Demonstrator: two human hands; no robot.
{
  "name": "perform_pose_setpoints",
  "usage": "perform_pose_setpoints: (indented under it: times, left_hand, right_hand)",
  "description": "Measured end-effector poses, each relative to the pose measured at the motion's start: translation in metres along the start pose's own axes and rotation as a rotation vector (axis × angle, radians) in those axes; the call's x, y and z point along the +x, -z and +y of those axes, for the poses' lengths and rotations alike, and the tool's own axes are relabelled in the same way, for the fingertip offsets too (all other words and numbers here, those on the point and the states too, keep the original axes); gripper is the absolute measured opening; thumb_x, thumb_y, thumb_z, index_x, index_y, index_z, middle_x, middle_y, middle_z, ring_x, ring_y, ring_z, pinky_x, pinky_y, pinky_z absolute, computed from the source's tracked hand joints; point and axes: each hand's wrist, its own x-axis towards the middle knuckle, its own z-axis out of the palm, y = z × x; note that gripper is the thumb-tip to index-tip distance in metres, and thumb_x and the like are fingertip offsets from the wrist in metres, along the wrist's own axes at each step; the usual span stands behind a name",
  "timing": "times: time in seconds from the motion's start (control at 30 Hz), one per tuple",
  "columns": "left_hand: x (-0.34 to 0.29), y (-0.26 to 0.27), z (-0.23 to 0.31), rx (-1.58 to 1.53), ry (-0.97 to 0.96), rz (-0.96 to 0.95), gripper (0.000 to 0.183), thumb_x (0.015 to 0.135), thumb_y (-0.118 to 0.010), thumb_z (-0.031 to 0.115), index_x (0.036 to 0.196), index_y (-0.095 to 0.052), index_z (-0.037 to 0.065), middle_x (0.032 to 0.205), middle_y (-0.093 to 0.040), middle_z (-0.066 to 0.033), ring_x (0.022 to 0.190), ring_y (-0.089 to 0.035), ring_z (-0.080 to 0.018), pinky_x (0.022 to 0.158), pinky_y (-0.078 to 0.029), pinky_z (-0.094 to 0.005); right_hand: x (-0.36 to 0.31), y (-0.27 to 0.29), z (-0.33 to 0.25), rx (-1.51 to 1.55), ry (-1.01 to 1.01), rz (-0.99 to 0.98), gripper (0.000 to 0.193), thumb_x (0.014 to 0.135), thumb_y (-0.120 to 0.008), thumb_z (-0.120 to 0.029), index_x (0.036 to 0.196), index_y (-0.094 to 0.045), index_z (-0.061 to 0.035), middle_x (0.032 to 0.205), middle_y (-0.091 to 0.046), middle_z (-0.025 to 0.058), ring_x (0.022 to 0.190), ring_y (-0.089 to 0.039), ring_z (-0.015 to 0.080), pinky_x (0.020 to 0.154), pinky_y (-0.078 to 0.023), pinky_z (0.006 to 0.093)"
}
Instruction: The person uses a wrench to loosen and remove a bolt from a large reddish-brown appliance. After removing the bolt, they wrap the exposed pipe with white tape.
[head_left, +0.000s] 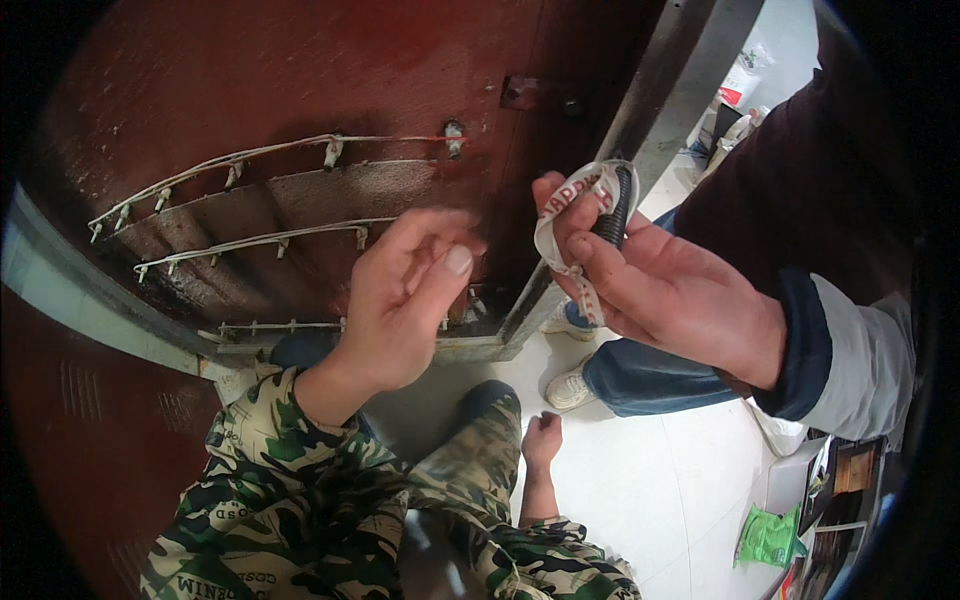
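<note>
My left hand (pixel 400 300) is raised before a dark red metal panel (pixel 400 70). Its fingers are loosely bent and slightly blurred, the thumb is apart from them, and no object shows in it. Lower down, beside my camouflage trousers, my right hand (pixel 542 440) is curled into a loose fist with nothing showing from it. From the right, another person's hand (pixel 670 290) holds a dark ribbed rod or coil (pixel 617 205) and a looped white strip with red print (pixel 548 238). A gap separates that hand from my left hand.
Metal studs (pixel 333 152) with white cords (pixel 250 152) strung along them stick out of the panel in rows. A grey metal frame edge (pixel 665 100) borders it. The other person's shoe (pixel 570 390) stands on the pale floor (pixel 640 480); a green bag (pixel 768 537) lies lower right.
</note>
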Motion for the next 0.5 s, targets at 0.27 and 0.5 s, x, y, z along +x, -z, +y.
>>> perform_pose_setpoints:
  times: [0.27, 0.5]
  left_hand:
    - [0.057, -0.041, 0.036, -0.299, 0.115, -0.143, 0.042, 0.108, -0.045, 0.033, 0.132, -0.059, 0.002, 0.112, -0.068, -0.0061, 0.098, -0.061, -0.0127, 0.078, -0.047, -0.0259]
    - [0.063, -0.044, 0.048, -0.095, -0.144, -0.431, 0.052, 0.109, -0.034, 0.035, 0.142, -0.048, -0.003, 0.129, -0.062, -0.0164, 0.116, -0.062, -0.0237, 0.098, -0.052, -0.0357]
  right_hand:
    - [-0.011, 0.001, -0.090, 0.120, 0.122, -0.222, 0.027, 0.092, -0.069, -0.018, 0.111, -0.064, 0.0001, 0.095, -0.073, 0.0169, 0.084, -0.071, 0.0308, 0.078, -0.056, 0.0396]
    - [-0.013, -0.018, -0.004, -0.102, -0.200, -0.250, 0.036, 0.087, -0.068, -0.030, 0.106, -0.066, 0.0002, 0.099, -0.072, 0.0222, 0.094, -0.070, 0.0387, 0.084, -0.055, 0.0454]
